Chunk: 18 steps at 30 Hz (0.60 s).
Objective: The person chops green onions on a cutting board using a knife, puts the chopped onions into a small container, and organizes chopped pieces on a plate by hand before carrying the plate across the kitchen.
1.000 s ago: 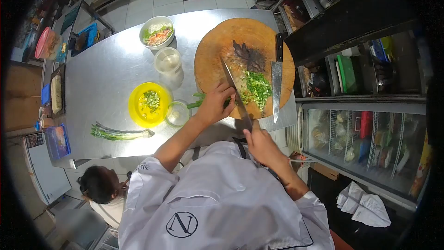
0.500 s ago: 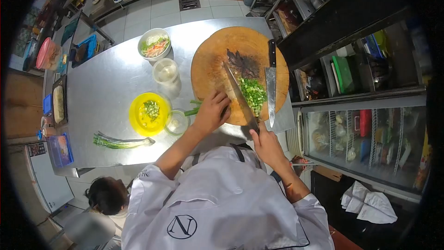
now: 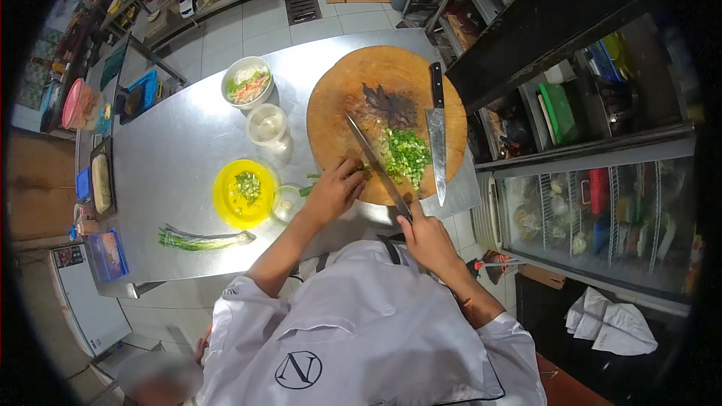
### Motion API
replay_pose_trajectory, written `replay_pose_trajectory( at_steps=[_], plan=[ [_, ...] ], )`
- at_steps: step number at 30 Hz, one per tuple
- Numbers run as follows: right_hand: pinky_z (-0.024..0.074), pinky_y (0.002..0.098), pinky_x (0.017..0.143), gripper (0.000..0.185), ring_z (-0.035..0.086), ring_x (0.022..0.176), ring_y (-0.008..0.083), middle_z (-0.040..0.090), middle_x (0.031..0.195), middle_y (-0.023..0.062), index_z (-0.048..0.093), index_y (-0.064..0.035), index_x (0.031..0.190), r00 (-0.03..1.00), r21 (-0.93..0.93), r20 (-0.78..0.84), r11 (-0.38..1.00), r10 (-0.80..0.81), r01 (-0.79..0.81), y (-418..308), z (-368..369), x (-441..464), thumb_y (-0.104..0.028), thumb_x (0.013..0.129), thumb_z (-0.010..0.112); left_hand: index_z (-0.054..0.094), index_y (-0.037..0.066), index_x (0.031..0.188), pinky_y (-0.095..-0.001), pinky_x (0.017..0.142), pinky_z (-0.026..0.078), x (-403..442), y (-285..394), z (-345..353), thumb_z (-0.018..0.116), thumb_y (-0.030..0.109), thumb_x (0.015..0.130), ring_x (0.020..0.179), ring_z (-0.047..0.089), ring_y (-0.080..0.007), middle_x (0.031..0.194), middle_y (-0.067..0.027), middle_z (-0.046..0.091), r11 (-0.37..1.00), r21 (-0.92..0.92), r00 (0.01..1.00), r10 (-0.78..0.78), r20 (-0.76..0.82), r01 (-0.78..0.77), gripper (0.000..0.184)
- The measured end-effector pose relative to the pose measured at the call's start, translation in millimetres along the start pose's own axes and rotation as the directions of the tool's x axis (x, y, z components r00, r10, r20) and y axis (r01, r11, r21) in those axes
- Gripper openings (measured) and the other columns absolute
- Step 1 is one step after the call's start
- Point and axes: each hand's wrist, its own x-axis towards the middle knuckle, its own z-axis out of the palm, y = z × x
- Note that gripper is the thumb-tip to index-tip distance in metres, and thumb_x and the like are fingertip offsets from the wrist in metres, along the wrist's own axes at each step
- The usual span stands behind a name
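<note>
My right hand (image 3: 427, 234) is closed round the handle of a long kitchen knife (image 3: 372, 154). Its blade slants across the round wooden chopping board (image 3: 335, 90), between my left hand and a heap of chopped green onions (image 3: 406, 154). With curled fingers, my left hand (image 3: 335, 192) grips green onion stalks (image 3: 307, 189) at the board's near left edge, close beside the blade. Their ends stick out left of the hand; the rest is mostly hidden. A second knife (image 3: 436, 139) lies along the board's right side. Dark leafy scraps (image 3: 391, 105) rest beyond the heap.
Left of the board stand a yellow bowl (image 3: 219, 197) with chopped greens, two clear containers (image 3: 267, 125) and a white bowl (image 3: 233, 98) of shredded vegetables. More green onions (image 3: 203, 237) lie on the steel table (image 3: 165, 158). Another person (image 3: 162, 376) is at lower left.
The knife blade and my right hand have shifted slightly left across the board. My left hand stays on the stalks. The view has tilted a little, and the other person has moved lower.
</note>
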Motion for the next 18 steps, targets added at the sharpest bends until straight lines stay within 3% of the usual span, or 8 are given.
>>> replay_pose_trajectory(
  at_steps=[2, 4, 11, 13, 14, 16, 18],
  plan=[
    [0.0551, 0.0698, 0.073, 0.042, 0.07, 0.078, 0.0602, 0.07, 0.078, 0.0372, 0.049, 0.0063, 0.134, 1.0, 0.005, 0.001, 1.0, -0.01, 0.01, 2.7, 0.8, 0.6, -0.029, 0.113, 0.058, 0.076, 0.003, 0.115, -0.0446, 0.095, 0.057, 2.4, -0.1, -1.9, 0.079, 0.004, 0.092, 0.111, 0.066, -0.037, 0.118, -0.0147, 0.069, 0.999, -0.046, 1.0, -0.019, 0.006, 0.019, 0.023],
    [0.0553, 0.0694, 0.073, 0.043, 0.07, 0.078, 0.0601, 0.07, 0.078, 0.037, 0.049, 0.0068, 0.136, 1.0, 0.002, 0.0, 1.0, -0.008, 0.008, 2.5, -0.4, 0.5, -0.029, 0.113, 0.058, 0.076, 0.003, 0.112, -0.0463, 0.093, 0.057, 7.9, 6.6, -4.5, 0.08, 0.007, 0.093, 0.106, 0.069, -0.0384, 0.115, -0.0152, 0.071, 0.967, -0.212, 0.99, -0.135, 0.041, 0.141, 0.02],
    [0.0565, 0.0673, 0.073, 0.048, 0.071, 0.078, 0.0592, 0.07, 0.078, 0.0362, 0.048, 0.008, 0.143, 1.0, -0.001, 0.01, 1.0, -0.012, 0.012, -3.8, -12.2, -1.7, -0.028, 0.113, 0.058, 0.074, 0.003, 0.105, -0.0467, 0.09, 0.057, 11.2, 9.0, 3.3, 0.081, 0.007, 0.092, 0.106, 0.069, -0.0386, 0.115, -0.0142, 0.071, 0.969, -0.205, 0.99, -0.138, 0.018, 0.139, 0.016],
    [0.0566, 0.067, 0.073, 0.047, 0.071, 0.077, 0.0589, 0.07, 0.077, 0.036, 0.048, 0.0079, 0.142, 1.0, -0.009, 0.015, 1.0, -0.004, 0.005, -3.5, -11.3, -1.4, -0.028, 0.113, 0.058, 0.075, 0.005, 0.104, -0.0455, 0.089, 0.057, 7.7, 4.6, 5.7, 0.082, 0.009, 0.09, 0.11, 0.067, -0.0356, 0.114, -0.0112, 0.069, 0.999, 0.023, 0.998, 0.04, 0.05, -0.041, 0.016],
    [0.0567, 0.0667, 0.073, 0.047, 0.071, 0.077, 0.0587, 0.07, 0.077, 0.0359, 0.048, 0.0078, 0.142, 1.0, -0.016, 0.022, 1.0, 0.001, -0.001, -3.6, -10.1, -1.4, -0.028, 0.113, 0.058, 0.075, 0.005, 0.104, -0.0455, 0.089, 0.057, 4.7, 3.1, 6.9, 0.082, 0.009, 0.09, 0.11, 0.067, -0.0356, 0.114, -0.0112, 0.069, 0.999, 0.021, 0.998, 0.039, 0.051, -0.041, 0.016],
    [0.0567, 0.0667, 0.073, 0.046, 0.071, 0.077, 0.0585, 0.07, 0.077, 0.0355, 0.049, 0.0081, 0.141, 1.0, -0.02, 0.029, 1.0, 0.003, -0.002, -3.9, -8.1, -1.9, -0.027, 0.113, 0.058, 0.076, 0.007, 0.106, -0.0447, 0.091, 0.057, 3.5, 5.3, 3.2, 0.081, 0.013, 0.091, 0.112, 0.064, -0.0326, 0.113, -0.0087, 0.067, 0.963, 0.23, 0.99, 0.129, 0.056, -0.139, 0.017],
    [0.0566, 0.0667, 0.073, 0.046, 0.071, 0.077, 0.0584, 0.07, 0.077, 0.0352, 0.049, 0.0084, 0.14, 0.999, -0.027, 0.036, 1.0, 0.005, -0.004, -4.0, -8.3, -2.7, -0.027, 0.113, 0.058, 0.076, 0.007, 0.109, -0.0426, 0.094, 0.055, 2.0, 1.4, 1.1, 0.079, 0.014, 0.089, 0.113, 0.063, -0.0309, 0.113, -0.0076, 0.067, 0.956, 0.242, 0.985, 0.146, 0.087, -0.163, 0.021]
  ],
)
